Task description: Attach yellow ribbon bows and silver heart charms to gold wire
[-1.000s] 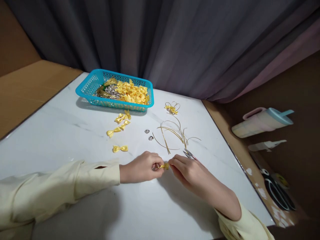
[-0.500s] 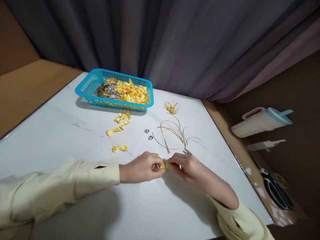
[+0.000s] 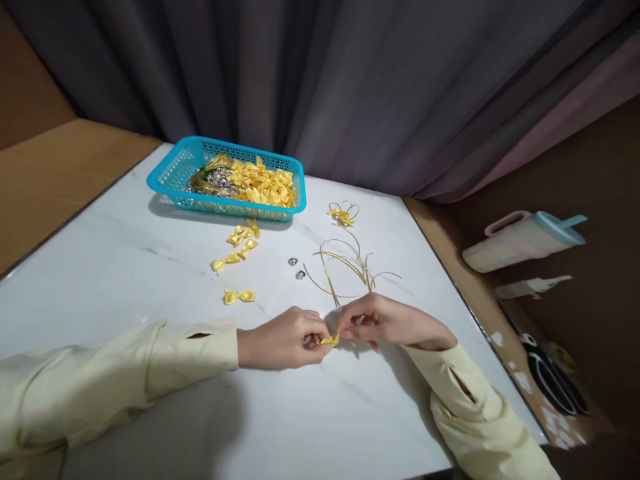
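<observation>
The white marbled tabletop [image 3: 280, 420] supports a blue perforated basket [image 3: 225, 202], loose yellow bows [image 3: 239, 297], two silver pieces [image 3: 301, 275], several gold cords [image 3: 369, 283], and one gold-looped bow assembly [image 3: 342, 217].

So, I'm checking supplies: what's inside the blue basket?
The blue basket holds yellow bows on the right, with small silver pieces and a bundle of gold cords further left. Whatever lies beneath the top layer is covered.
</observation>
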The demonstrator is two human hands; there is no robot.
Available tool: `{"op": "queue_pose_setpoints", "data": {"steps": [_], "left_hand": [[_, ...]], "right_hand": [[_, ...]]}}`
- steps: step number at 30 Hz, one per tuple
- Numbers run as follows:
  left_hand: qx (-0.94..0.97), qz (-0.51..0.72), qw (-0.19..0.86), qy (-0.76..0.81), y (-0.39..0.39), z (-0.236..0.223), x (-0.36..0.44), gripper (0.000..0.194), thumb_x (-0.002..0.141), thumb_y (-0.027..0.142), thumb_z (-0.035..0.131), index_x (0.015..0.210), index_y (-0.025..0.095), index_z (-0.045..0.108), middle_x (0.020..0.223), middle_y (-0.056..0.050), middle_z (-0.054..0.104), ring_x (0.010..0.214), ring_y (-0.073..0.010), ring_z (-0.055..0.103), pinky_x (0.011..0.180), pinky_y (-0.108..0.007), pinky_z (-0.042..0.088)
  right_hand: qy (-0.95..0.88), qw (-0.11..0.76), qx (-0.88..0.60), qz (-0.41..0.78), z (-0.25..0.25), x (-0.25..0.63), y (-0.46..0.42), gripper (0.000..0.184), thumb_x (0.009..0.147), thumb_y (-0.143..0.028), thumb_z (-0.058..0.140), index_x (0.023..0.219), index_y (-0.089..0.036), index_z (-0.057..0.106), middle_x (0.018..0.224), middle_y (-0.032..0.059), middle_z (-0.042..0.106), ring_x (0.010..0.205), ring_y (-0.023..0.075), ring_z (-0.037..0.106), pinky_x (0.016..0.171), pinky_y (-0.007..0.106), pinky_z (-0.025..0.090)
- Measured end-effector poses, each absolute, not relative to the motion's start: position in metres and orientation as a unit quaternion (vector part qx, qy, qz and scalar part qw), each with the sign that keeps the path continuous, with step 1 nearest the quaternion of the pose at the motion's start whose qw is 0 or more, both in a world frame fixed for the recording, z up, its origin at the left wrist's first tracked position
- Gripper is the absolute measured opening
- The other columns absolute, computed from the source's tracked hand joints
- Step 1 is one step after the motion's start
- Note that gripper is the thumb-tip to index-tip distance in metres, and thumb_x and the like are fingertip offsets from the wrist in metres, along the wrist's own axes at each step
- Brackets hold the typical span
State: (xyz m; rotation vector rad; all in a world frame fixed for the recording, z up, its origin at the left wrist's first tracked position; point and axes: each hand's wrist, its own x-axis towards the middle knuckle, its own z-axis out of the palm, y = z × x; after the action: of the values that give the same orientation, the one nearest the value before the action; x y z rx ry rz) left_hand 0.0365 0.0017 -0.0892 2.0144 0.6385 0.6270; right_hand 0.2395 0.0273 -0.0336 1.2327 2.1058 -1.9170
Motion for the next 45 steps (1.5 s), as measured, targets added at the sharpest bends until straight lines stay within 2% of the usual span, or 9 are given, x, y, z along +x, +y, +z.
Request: {"op": "queue_pose_setpoints", "data": {"steps": [8,14,25,29,35,37,40,43,45], "left_hand": [[0.815,0.252,0.462,0.244,0.001,-0.089,0.035,0.016,0.078,0.015,0.053,0.063,0.014,0.055,0.059,0.002,0.048,0.056,-0.0094,0.044,0.056,-0.021,0.036],[0.804,0.24,0.474,0.267,0.002,-0.085,0.036,0.016,0.079,0.018,0.053,0.065,0.013,0.057,0.061,0.001,0.048,0.056,-0.0092,0.045,0.056,-0.02,0.036],[0.8,0.234,0.487,0.26,0.003,-0.084,0.037,0.015,0.079,0.019,0.052,0.067,0.013,0.058,0.06,0.002,0.047,0.055,-0.009,0.043,0.054,-0.02,0.034],[0.801,0.227,0.481,0.277,0.003,-0.084,0.038,0.015,0.079,0.019,0.051,0.066,0.013,0.058,0.06,0.002,0.046,0.056,-0.0093,0.043,0.053,-0.02,0.033],[0.801,0.224,0.47,0.297,0.002,-0.087,0.039,0.017,0.08,0.018,0.05,0.066,0.013,0.058,0.06,0.001,0.048,0.056,-0.0094,0.043,0.053,-0.021,0.033],[0.795,0.232,0.473,0.301,0.002,-0.088,0.038,0.016,0.08,0.018,0.051,0.067,0.013,0.058,0.061,0.001,0.048,0.057,-0.0096,0.044,0.054,-0.021,0.034],[0.794,0.26,0.456,0.305,0.002,-0.088,0.038,0.014,0.079,0.015,0.051,0.067,0.013,0.057,0.062,0.001,0.048,0.057,-0.0094,0.044,0.055,-0.02,0.035],[0.801,0.29,0.423,0.309,0.001,-0.089,0.038,0.015,0.08,0.014,0.051,0.066,0.013,0.056,0.061,0.001,0.047,0.057,-0.009,0.044,0.055,-0.02,0.035],[0.804,0.307,0.402,0.311,0.0,-0.089,0.038,0.015,0.081,0.014,0.051,0.067,0.013,0.056,0.061,0.001,0.047,0.057,-0.0093,0.044,0.055,-0.02,0.035]], "right_hand": [[0.653,0.034,0.383,-0.653,-0.041,0.242,0.032,0.025,0.08,-0.033,0.059,0.089,-0.01,0.065,0.071,0.0012,0.057,0.054,0.006,0.049,0.044,0.015,0.043],[0.64,0.004,0.402,-0.655,-0.041,0.244,0.029,0.022,0.081,-0.03,0.059,0.089,-0.011,0.065,0.069,0.0003,0.057,0.049,0.0041,0.044,0.041,0.014,0.036],[0.617,-0.003,0.369,-0.696,-0.049,0.246,0.031,0.023,0.079,-0.028,0.06,0.09,-0.009,0.064,0.066,0.0,0.055,0.044,0.0033,0.041,0.038,0.015,0.034],[0.641,-0.018,0.396,-0.658,-0.041,0.244,0.026,0.022,0.081,-0.028,0.057,0.09,-0.01,0.064,0.068,0.0007,0.056,0.049,0.0052,0.043,0.041,0.015,0.036],[0.772,-0.077,0.452,-0.44,-0.025,0.245,0.012,0.018,0.076,-0.014,0.05,0.083,-0.012,0.066,0.074,0.0035,0.064,0.063,0.0109,0.053,0.057,0.02,0.042],[0.767,-0.075,0.466,-0.434,-0.024,0.245,0.01,0.017,0.073,-0.011,0.05,0.08,-0.013,0.066,0.072,0.0029,0.064,0.064,0.0111,0.054,0.06,0.021,0.042],[0.713,-0.062,0.486,-0.501,-0.028,0.243,0.009,0.01,0.072,-0.018,0.058,0.077,-0.013,0.065,0.065,0.0003,0.059,0.057,0.0089,0.049,0.053,0.019,0.04],[0.647,-0.074,0.504,-0.567,-0.034,0.237,0.01,0.016,0.072,-0.027,0.062,0.08,-0.013,0.063,0.061,-0.0028,0.052,0.048,0.0062,0.041,0.04,0.016,0.033],[0.615,-0.09,0.513,-0.592,-0.035,0.233,0.011,0.014,0.073,-0.027,0.06,0.079,-0.014,0.062,0.06,-0.0042,0.049,0.044,0.0049,0.037,0.036,0.016,0.028]]}}
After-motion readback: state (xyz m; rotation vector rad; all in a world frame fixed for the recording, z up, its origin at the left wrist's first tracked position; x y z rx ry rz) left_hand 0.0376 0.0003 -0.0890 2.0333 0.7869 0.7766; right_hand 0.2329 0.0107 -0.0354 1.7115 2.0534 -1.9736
